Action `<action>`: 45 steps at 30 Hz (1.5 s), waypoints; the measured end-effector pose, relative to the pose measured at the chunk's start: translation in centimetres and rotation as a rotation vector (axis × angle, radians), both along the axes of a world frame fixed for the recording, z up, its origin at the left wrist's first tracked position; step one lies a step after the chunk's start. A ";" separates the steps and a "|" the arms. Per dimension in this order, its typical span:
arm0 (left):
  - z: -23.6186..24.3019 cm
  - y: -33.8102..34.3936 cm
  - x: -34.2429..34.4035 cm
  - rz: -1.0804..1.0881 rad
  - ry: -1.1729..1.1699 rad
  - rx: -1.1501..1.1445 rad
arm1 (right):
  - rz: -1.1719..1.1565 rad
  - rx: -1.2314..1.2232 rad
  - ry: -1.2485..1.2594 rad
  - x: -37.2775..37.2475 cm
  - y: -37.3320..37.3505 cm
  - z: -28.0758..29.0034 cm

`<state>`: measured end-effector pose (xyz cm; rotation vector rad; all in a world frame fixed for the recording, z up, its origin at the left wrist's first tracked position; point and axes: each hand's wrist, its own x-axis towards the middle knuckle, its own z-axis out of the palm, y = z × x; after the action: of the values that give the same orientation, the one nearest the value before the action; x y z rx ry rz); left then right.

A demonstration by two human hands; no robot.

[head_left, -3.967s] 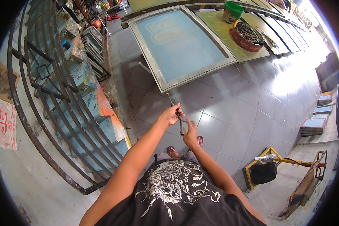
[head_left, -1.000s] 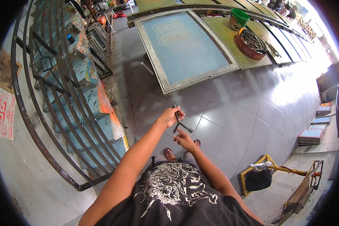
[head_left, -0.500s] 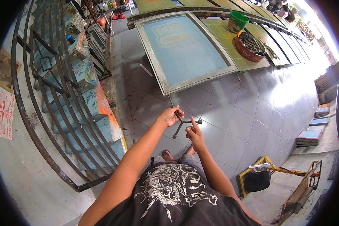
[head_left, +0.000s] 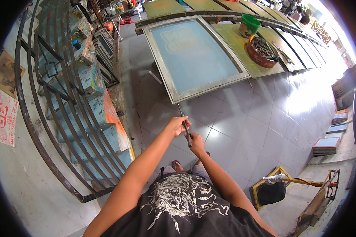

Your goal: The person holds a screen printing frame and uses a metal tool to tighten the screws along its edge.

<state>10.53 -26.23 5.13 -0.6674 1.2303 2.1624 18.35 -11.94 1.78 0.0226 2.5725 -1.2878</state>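
A dark Y-shaped socket wrench point(head_left: 189, 141) is between my hands, below the near left corner of a screen-printing frame point(head_left: 210, 88). My left hand point(head_left: 178, 125) is closed around its shaft. The shaft's thin end reaches up to that corner; whether it touches a bolt there is too small to tell. My right hand point(head_left: 197, 143) is closed on the wrench's near end, where one arm points toward me. The other arm is hidden by my fingers. Blue mesh point(head_left: 195, 55) with a faint pattern fills the frame.
Right of the frame, a green bucket point(head_left: 250, 25) and a round reddish tub point(head_left: 260, 59) of metal parts stand on a long row of boards. A dark metal railing point(head_left: 47, 166) runs along blue steps at left. Yellow-framed stands point(head_left: 257, 197) are at lower right.
My right hand has closed from a raised finger onto the wrench and moved slightly down and left. The wrench has turned, so its arms lie differently. My left hand keeps its hold.
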 end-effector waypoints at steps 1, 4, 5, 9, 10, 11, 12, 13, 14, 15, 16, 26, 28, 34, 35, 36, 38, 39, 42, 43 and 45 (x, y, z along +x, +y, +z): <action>0.1 -0.4 0.1 -0.022 0.021 0.038 | 0.052 -0.023 -0.023 -0.1 0.0 -0.3; 0.2 -1.2 0.7 -0.086 0.026 0.129 | -0.092 -0.871 -0.525 0.2 -1.2 -0.1; -0.1 -1.4 0.8 -0.097 0.034 0.149 | -0.092 -1.172 -0.700 0.2 -1.1 -0.1; -1.1 -1.8 1.1 -0.094 0.046 0.123 | -0.175 -1.737 -0.994 1.1 -0.4 1.0; -1.3 -1.8 1.3 -0.074 0.033 0.108 | -0.241 -1.595 -0.933 1.6 -0.1 1.5; -1.3 -1.6 1.3 -0.059 0.025 0.094 | -0.306 -1.453 -0.863 1.9 0.4 1.9; -1.1 -1.4 1.2 -0.053 0.021 0.080 | -0.404 -1.281 -0.747 2.4 1.0 1.3; -0.9 -1.2 1.1 -0.053 0.020 0.076 | -0.400 -1.119 -0.618 3.0 1.4 0.6; -0.8 -1.0 1.0 -0.053 0.018 0.073 | -0.397 -0.955 -0.492 3.5 2.0 -0.4; -0.7 -0.8 1.0 -0.052 0.013 0.069 | -0.394 -0.791 -0.371 4.2 2.3 -0.9; -0.7 -0.5 1.0 -0.035 -0.012 0.059 | -0.331 -0.639 -0.274 5.1 2.8 -1.3; 0.3 0.7 0.4 -0.026 -0.008 -0.230 | -0.107 0.146 0.755 4.7 2.0 7.6; 0.3 1.6 0.3 -0.016 -0.011 -0.223 | -0.109 0.021 0.612 3.3 2.2 4.7; 0.6 1.1 0.5 -0.025 0.000 -0.234 | -0.206 -0.171 0.257 2.2 0.8 3.0; 0.5 1.0 0.5 -0.035 0.015 -0.245 | -0.185 -0.193 0.236 2.3 0.7 2.8; 0.4 0.8 0.5 -0.045 0.029 -0.255 | -0.163 -0.216 0.215 2.4 0.8 2.7; 0.3 0.7 0.6 -0.051 0.057 -0.275 | -0.165 -0.392 0.118 2.5 0.7 2.4; 0.2 0.7 0.7 -0.046 0.070 -0.284 | -0.188 -0.545 0.041 2.5 0.4 2.4; 0.6 1.2 0.9 -0.028 0.082 -0.312 | -0.376 -1.006 -0.312 1.9 0.4 2.7; 0.9 1.3 0.9 -0.022 0.082 -0.321 | -0.459 -1.155 -0.454 1.6 0.4 2.9; 0.1 0.8 0.9 -0.050 0.096 -0.262 | -0.489 -1.225 -0.561 1.1 0.6 2.9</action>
<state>11.41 -25.39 5.20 -0.6366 1.5831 2.0317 19.46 -11.37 4.64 0.6721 1.0536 -2.3626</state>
